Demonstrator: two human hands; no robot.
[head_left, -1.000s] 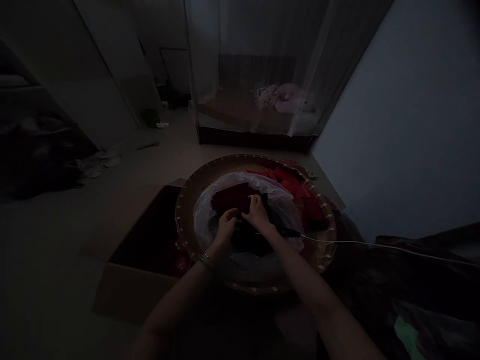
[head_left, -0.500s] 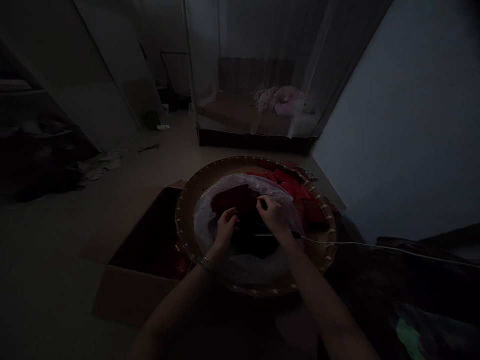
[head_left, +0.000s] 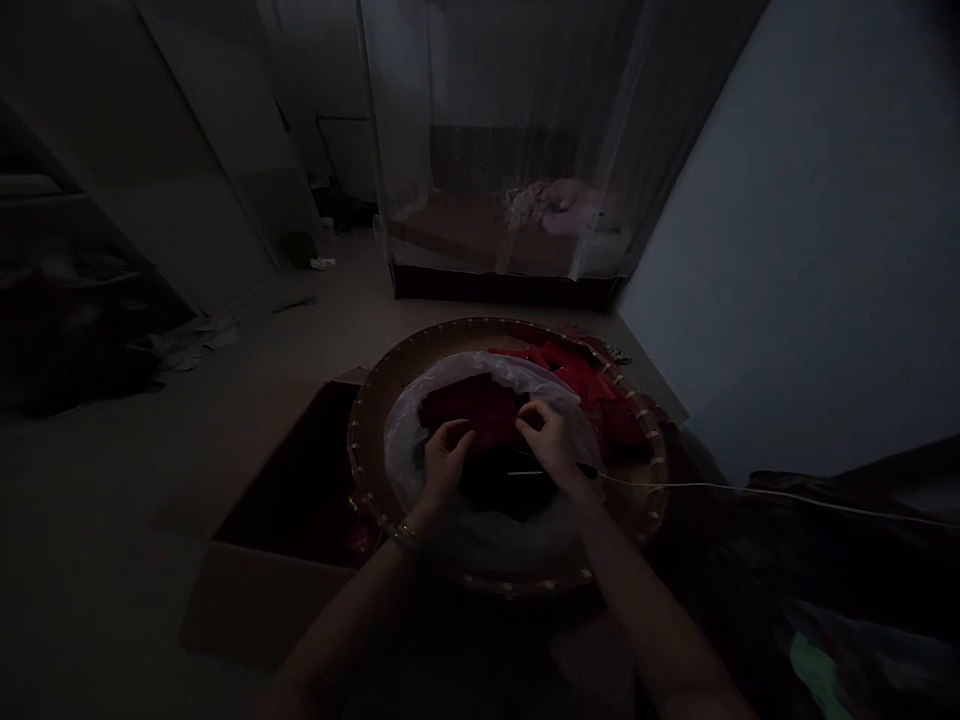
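In a wide round woven bamboo tray (head_left: 363, 400) lies a crumpled clear plastic bag (head_left: 402, 425), with a dark red cloth-like piece (head_left: 466, 402) on it. My left hand (head_left: 445, 458) is closed at the near edge of this piece, thumb and fingers pinched together. My right hand (head_left: 546, 438) pinches at its right edge; dimness hides the exact grip. Just below my hands, over a black area (head_left: 502, 495), lies a thin pale rod (head_left: 525, 473). A white cord (head_left: 697, 485) runs off to the right from beside my right wrist.
Bright red pieces (head_left: 581, 378) are heaped in the tray's far right. An open cardboard box (head_left: 262, 595) stands left of the tray. Beyond is a netted bed (head_left: 457, 225) with pink bedding (head_left: 570, 205). A pale wall (head_left: 810, 250) rises at the right.
My right hand has moved right from beside my left hand to the red piece's right edge, uncovering the thin rod. My left hand has stayed near the same place, its fingers drawn together.
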